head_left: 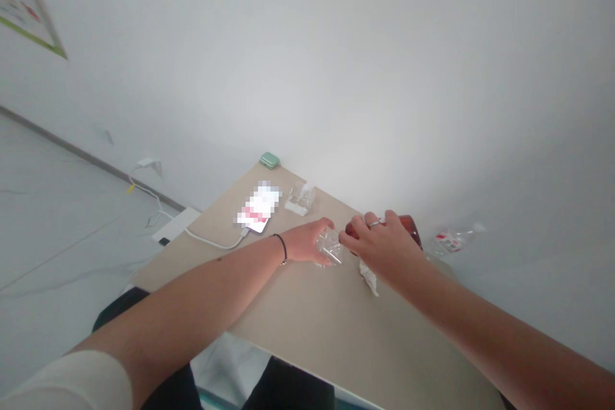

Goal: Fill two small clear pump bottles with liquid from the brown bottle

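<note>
My left hand (310,240) is curled round a clear plastic cup (330,247) above the tabletop (307,314), fingers on its far side and thumb nearer me. My right hand (379,234), with a ring on one finger, grips a reddish-brown bottle (410,228) held nearly level, one end toward the cup. My fingers hide most of that end, and I cannot make out any liquid. Below the right hand lies a crumpled white wrapper (369,277). Beyond the left hand sits a clear plastic packet (300,198).
A lit phone (259,208) lies left of my hands, with a white charging cable (211,243) running off the table's left edge. A small green case (270,160) stands at the far corner. A clear bottle with a red label (450,241) lies at right by the wall (307,64).
</note>
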Demonstrator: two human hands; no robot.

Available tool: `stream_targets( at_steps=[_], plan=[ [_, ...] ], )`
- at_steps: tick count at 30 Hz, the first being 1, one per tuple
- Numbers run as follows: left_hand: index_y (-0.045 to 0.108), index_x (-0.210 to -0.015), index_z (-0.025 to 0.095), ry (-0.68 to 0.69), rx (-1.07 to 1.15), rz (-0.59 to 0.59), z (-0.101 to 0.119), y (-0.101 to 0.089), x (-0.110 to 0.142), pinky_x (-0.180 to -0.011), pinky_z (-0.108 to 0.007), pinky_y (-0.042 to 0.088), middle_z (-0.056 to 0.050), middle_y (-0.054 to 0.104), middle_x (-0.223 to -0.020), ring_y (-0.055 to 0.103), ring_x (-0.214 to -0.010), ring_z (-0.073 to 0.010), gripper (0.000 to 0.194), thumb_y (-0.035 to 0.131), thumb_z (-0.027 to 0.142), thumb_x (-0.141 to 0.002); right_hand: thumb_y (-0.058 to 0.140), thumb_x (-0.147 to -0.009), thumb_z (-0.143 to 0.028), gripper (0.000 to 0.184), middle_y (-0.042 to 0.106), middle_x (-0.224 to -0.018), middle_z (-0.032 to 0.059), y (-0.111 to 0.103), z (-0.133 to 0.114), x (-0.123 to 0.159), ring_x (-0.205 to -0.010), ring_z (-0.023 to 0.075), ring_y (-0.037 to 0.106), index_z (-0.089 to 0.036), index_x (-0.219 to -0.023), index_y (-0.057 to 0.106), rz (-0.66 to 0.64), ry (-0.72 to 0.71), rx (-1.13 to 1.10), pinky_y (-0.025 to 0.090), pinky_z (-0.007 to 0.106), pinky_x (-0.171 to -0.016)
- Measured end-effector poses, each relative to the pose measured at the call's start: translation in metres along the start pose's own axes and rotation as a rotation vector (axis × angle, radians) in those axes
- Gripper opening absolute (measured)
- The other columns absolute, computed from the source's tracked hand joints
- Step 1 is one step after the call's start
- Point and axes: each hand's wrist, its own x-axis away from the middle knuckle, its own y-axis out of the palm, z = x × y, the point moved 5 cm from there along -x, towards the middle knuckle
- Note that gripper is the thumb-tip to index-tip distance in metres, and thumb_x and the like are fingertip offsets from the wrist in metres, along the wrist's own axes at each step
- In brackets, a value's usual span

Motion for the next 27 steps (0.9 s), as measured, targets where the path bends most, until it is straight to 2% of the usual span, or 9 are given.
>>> stream_targets(
  at_steps=[6,14,27],
  plan=[
    [0.045,-0.131,0.022,0.008,-0.008,0.006,-0.001,0.0006,-0.0016,-0.096,-0.045,0.05,-0.008,0.065,-0.117,0.064,-0.105,-0.0283,0.083,0.087,0.037,-0.061,0.049,-0.097,-0.018,0.029,0.065,-0.12,0.0158,-0.0005,-0.0003,-0.0008,-0.102,0.0309,0.061,-0.026,-0.123,0.061,0.012,-0.001,-0.001,0.035,0.045,-0.081],
    [0.045,-0.13,0.022,0.003,-0.001,-0.001,0.0008,0.0001,-0.0008,-0.094,-0.044,0.051,-0.007,0.066,-0.11,0.065,-0.101,-0.0274,0.081,0.087,0.035,-0.062,0.045,-0.098,-0.018,0.031,0.065,-0.119,0.0154,0.0014,-0.0006,-0.0009,-0.103,0.0321,0.061,-0.026,-0.125,0.06,-0.009,-0.007,0.03,0.036,0.046,-0.08],
    [0.045,-0.131,0.022,0.0,-0.006,-0.003,-0.0012,0.0008,-0.0008,-0.095,-0.045,0.05,-0.009,0.065,-0.116,0.064,-0.104,-0.029,0.082,0.087,0.037,-0.062,0.045,-0.1,-0.02,0.03,0.064,-0.126,0.0169,0.0033,-0.0022,-0.0011,-0.108,0.0335,0.06,-0.025,-0.125,0.06,0.025,-0.022,0.037,0.039,0.049,-0.083]
  ],
)
